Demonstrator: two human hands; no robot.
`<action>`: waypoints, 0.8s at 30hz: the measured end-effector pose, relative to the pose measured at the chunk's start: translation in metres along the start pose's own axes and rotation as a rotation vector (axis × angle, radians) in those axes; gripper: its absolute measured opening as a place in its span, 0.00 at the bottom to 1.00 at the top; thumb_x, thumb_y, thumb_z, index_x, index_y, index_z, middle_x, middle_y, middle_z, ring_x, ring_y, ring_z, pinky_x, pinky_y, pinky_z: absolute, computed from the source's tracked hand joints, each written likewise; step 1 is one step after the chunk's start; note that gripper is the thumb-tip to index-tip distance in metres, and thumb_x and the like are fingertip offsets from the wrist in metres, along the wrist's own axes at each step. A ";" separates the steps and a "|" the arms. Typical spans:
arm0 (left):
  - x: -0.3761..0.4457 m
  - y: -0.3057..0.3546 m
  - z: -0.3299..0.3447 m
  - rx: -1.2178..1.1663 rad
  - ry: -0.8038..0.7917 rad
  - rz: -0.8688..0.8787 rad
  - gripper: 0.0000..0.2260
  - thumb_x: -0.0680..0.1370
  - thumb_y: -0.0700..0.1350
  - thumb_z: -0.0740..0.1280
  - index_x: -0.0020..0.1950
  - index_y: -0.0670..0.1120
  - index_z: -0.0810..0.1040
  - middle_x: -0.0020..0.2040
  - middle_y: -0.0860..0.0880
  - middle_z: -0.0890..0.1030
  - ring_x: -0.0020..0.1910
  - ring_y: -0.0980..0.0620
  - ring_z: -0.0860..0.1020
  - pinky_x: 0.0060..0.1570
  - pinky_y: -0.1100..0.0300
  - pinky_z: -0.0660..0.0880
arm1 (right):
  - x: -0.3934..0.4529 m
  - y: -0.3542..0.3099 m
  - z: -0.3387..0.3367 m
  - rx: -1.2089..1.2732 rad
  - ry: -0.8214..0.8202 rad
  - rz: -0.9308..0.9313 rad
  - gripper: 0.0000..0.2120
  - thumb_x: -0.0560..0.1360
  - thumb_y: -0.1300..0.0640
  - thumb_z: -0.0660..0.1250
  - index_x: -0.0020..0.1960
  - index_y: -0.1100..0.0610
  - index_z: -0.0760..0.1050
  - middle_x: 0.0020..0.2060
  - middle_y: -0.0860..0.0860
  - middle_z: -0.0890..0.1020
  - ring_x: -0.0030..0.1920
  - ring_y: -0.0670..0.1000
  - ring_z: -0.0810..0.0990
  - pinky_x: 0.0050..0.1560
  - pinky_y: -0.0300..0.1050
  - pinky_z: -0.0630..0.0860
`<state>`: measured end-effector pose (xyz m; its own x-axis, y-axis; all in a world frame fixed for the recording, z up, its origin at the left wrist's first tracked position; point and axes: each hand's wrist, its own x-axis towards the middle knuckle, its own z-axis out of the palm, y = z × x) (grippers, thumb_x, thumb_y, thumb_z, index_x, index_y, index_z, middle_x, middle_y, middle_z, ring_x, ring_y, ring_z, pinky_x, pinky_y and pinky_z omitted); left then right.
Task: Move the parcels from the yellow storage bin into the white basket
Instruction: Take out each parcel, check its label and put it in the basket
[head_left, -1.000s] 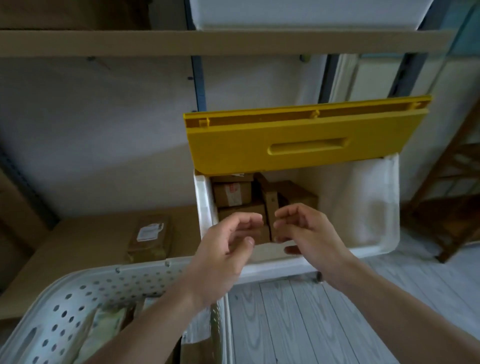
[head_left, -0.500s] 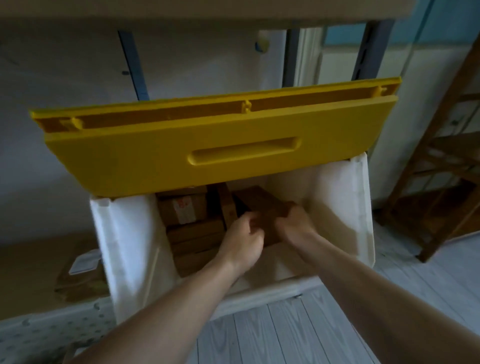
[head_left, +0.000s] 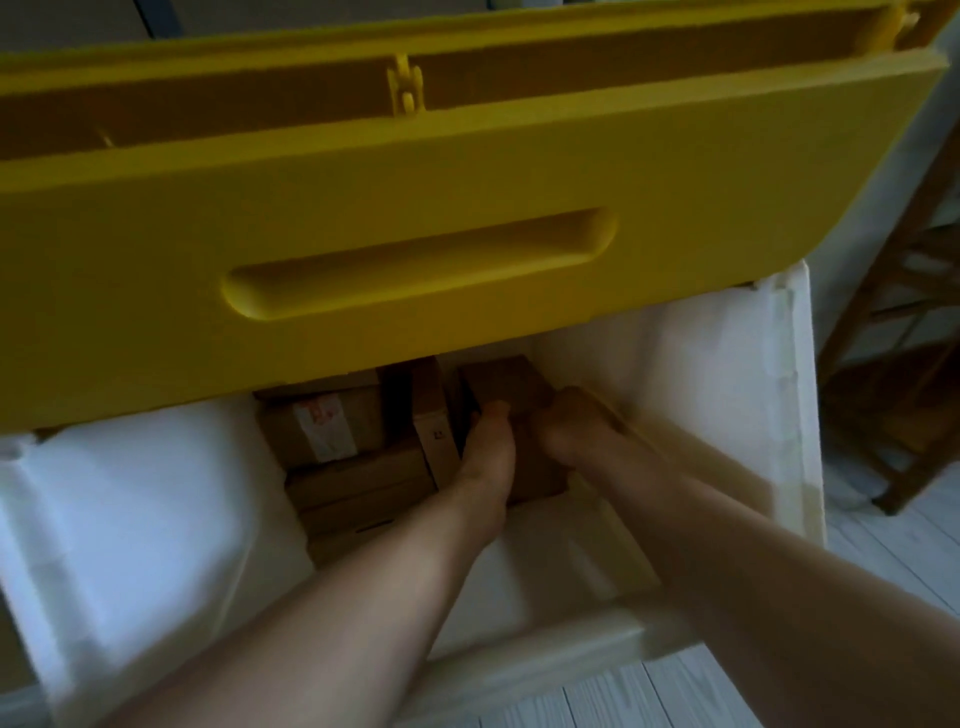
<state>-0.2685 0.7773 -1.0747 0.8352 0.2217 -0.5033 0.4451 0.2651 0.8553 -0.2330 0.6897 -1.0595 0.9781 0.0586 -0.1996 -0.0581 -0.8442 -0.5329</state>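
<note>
fingers of both hands clasp a plain brown parcel (head_left: 511, 387); neighbouring parcel's white label (head_left: 324, 426) unreadable.

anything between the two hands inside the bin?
Yes, in the head view: a brown cardboard parcel. The left hand is on its left side and the right hand on its right, both touching it.

Both bare forearms extended from 6 o'clock toward 12 o'clock, converging at centre. The left hand (head_left: 485, 449) and right hand (head_left: 574, 426) lay side by side, fingers curled downward, each grip closed, wrists straight.
</note>
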 end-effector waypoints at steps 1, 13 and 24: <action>-0.004 -0.002 0.000 0.017 -0.014 0.010 0.23 0.81 0.59 0.59 0.72 0.49 0.74 0.59 0.43 0.82 0.54 0.43 0.81 0.58 0.51 0.77 | -0.005 -0.002 -0.001 0.032 0.036 -0.005 0.20 0.85 0.52 0.57 0.68 0.66 0.74 0.67 0.65 0.77 0.67 0.63 0.75 0.62 0.52 0.72; -0.138 0.033 -0.055 0.091 -0.150 0.210 0.15 0.80 0.49 0.65 0.66 0.47 0.75 0.52 0.46 0.81 0.49 0.49 0.79 0.44 0.57 0.74 | -0.162 -0.027 -0.045 0.289 0.387 -0.066 0.18 0.76 0.56 0.67 0.65 0.52 0.69 0.57 0.51 0.77 0.61 0.55 0.74 0.64 0.56 0.73; -0.271 0.053 -0.138 0.212 -0.222 0.474 0.12 0.83 0.43 0.63 0.61 0.57 0.79 0.53 0.56 0.85 0.56 0.55 0.81 0.60 0.54 0.78 | -0.291 -0.080 -0.055 0.459 0.474 -0.335 0.12 0.78 0.55 0.68 0.52 0.46 0.65 0.37 0.46 0.78 0.38 0.42 0.76 0.33 0.35 0.66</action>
<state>-0.5163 0.8607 -0.9099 0.9973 0.0618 -0.0400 0.0410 -0.0152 0.9990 -0.5019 0.7110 -0.9138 0.9335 -0.0499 0.3552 0.2826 -0.5077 -0.8139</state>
